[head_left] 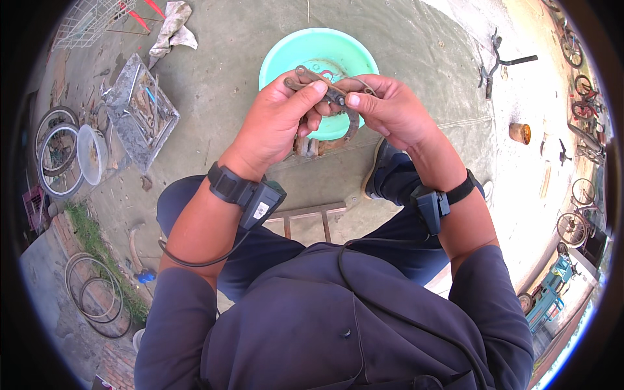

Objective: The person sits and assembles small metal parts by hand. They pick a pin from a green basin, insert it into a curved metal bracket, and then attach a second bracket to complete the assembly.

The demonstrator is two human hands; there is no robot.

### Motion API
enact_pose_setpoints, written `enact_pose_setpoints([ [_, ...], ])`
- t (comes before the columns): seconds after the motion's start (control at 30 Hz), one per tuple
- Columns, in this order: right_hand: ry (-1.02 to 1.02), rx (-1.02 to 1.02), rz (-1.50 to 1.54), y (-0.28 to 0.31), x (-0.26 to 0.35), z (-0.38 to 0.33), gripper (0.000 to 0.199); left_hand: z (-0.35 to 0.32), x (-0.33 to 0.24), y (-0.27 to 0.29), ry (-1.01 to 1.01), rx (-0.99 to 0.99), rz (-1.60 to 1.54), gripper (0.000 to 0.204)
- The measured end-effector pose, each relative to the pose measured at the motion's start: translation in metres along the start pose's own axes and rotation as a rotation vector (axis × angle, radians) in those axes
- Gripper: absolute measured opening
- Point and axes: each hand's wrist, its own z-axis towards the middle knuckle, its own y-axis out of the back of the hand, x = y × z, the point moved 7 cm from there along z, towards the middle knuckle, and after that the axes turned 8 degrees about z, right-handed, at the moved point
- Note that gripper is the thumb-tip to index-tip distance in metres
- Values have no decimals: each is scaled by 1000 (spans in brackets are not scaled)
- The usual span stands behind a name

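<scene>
A rusty metal part with curved arms joined at a pivot, which looks like a bicycle brake caliper [337,97], is held up between my two hands. My left hand [281,116] pinches its arms on the left side, with the thumb on top and the fingers curled beneath. On the other side, my right hand [398,112] has its thumb pressed close to the pivot; one curved arm hangs below it. Behind and under the hands sits a mint-green basin [276,57] with small parts inside. A worn block [305,147] is partly visible just below the basin.
To the left lie a metal tray [162,133] of tools, a stained cloth [171,29], bicycle wheels [43,170] and a translucent bowl [83,156]. At right are a handlebar [497,62] and a rusty can [519,133]. A wooden frame [309,212] lies between my legs.
</scene>
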Motion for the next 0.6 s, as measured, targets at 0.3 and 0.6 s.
enact_pose_setpoints([
  [0.3, -71, 4, -30, -1, -2, 0, 29, -1, 2, 1, 39, -26, 47, 18],
  [0.6, -67, -70, 1, 3, -2, 1, 25, 1, 6, 4, 78, -18, 58, 23],
])
